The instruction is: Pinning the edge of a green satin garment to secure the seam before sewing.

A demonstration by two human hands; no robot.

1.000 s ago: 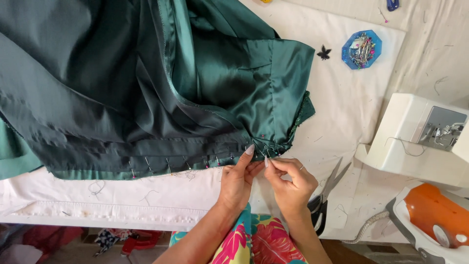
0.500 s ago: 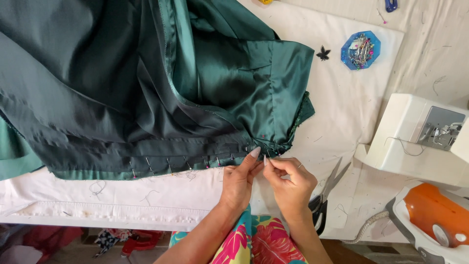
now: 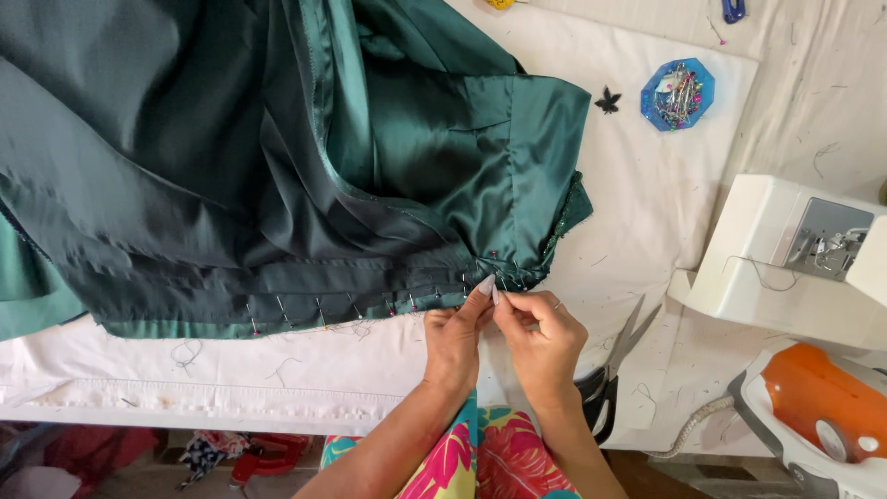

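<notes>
The left hand (image 3: 455, 340) and the right hand (image 3: 543, 340) sit side by side, fingertips pinched together on the pinned bottom edge of the green dress (image 3: 277, 166). The dress lies just above the hands and spreads far to the left. A row of pins (image 3: 356, 310) runs along its edge. Right of the dress are a blue pin holder (image 3: 677, 94), a white sewing machine (image 3: 795, 259) and an orange iron (image 3: 822, 411).

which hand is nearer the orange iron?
Right. The right hand pinches at the pinned green fabric edge, on the side toward the orange iron. The left hand sits beside it, farther from the iron.
</notes>
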